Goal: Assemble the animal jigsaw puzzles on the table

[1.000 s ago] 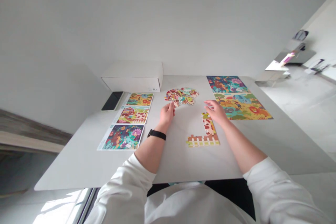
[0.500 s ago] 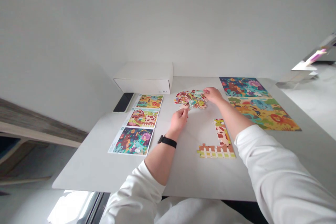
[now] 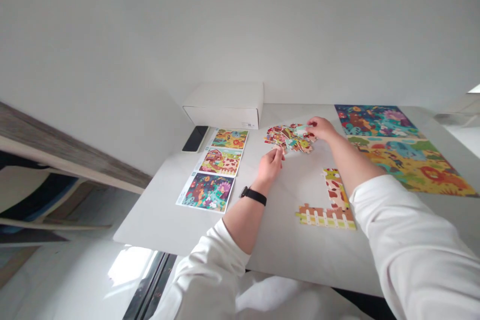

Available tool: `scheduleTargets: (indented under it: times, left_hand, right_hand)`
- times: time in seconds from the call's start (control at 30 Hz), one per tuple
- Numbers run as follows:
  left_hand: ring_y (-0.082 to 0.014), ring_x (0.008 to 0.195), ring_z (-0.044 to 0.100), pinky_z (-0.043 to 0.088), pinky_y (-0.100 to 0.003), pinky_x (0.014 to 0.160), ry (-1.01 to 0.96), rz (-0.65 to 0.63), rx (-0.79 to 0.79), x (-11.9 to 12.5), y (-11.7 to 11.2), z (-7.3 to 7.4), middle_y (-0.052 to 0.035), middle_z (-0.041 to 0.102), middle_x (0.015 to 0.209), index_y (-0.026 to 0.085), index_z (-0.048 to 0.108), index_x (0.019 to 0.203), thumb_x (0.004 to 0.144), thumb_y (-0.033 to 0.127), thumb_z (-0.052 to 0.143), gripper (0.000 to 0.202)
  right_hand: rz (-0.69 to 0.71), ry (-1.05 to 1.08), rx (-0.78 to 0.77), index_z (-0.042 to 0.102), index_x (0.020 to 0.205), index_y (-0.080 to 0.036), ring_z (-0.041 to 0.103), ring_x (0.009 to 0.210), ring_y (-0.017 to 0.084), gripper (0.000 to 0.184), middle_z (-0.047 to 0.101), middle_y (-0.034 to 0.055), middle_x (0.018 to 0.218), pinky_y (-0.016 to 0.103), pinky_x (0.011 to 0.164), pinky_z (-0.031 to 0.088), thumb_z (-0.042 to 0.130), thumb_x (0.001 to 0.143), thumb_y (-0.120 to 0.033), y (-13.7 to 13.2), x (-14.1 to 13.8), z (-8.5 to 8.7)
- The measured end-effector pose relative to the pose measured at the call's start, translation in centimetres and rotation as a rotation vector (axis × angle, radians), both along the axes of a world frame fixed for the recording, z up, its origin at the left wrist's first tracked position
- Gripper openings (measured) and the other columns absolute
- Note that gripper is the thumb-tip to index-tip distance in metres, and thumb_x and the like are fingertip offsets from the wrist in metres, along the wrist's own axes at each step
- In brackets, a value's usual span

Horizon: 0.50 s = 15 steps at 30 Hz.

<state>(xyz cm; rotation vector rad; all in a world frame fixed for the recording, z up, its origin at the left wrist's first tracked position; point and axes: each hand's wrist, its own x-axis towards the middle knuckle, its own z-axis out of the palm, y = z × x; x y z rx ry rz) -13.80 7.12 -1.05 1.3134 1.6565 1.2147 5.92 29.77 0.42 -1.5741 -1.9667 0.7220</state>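
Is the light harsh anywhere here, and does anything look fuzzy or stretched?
In the head view, glare whites out a patch of floor at lower left, while the table looks softly lit; in the head view, the loose puzzle pieces by the right hand look fuzzy; in the head view, the lion picture seems stretched rightward, probably by a wide lens.

At seven o'clock, the loose, creased white left sleeve (image 3: 206,270) stops well short of the left wrist (image 3: 263,186), which wears a slim black band (image 3: 257,197) with a small dark case (image 3: 243,191) at its ten-o'clock end. The right sleeve (image 3: 408,235), at four o'clock, matches, and white cloth (image 3: 296,296) shows at five o'clock.
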Motion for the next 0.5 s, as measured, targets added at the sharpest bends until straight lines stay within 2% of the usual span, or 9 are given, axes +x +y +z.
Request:
scheduleTargets:
  times: [0.1,0.23,0.37,0.5]
  left_hand:
    - [-0.0156,0.064,0.059,0.044,-0.027,0.067,0.011,0.006,0.015,-0.2,0.2,-0.1,0.0011,0.062,0.063,0.022,0.065,0.081,0.107,0.062,0.041,0.054]
    - [-0.0150,0.062,0.058,0.042,-0.026,0.064,0.031,-0.001,0.008,-0.3,0.5,-0.2,0.0019,0.062,0.064,0.022,0.065,0.083,0.106,0.058,0.045,0.047]
    - [-0.0136,0.061,0.055,0.041,-0.025,0.061,0.022,-0.028,0.054,-0.5,0.8,-0.4,0.0014,0.062,0.066,0.021,0.066,0.089,0.105,0.054,0.050,0.040]
    - [-0.0117,0.054,0.049,0.038,-0.023,0.053,-0.138,0.025,0.116,-0.4,1.2,-0.8,0.0023,0.061,0.070,0.022,0.065,0.106,0.107,0.064,0.042,0.047]
  right_hand:
    - [-0.042,0.277,-0.081,0.069,0.087,-0.020,0.066,0.077,0.018,0.015,0.072,0.0024,0.085,0.033,0.079,0.054,0.079,0.081,-0.029,-2.8,0.7,0.5]
    - [-0.036,0.589,-0.148,0.060,0.082,-0.023,0.061,0.072,0.015,0.034,0.065,-0.0024,0.079,0.028,0.070,0.052,0.085,0.073,-0.043,-7.9,2.8,1.3]
    - [-0.035,0.740,-0.237,0.058,0.085,-0.025,0.058,0.067,0.013,0.050,0.062,-0.0042,0.078,0.026,0.064,0.052,0.093,0.062,-0.052,-13.6,5.2,1.7]
    - [-0.082,0.888,-0.286,0.059,0.086,-0.026,0.058,0.067,0.012,0.058,0.061,-0.0052,0.076,0.024,0.061,0.051,0.097,0.054,-0.057,-18.1,6.2,1.3]
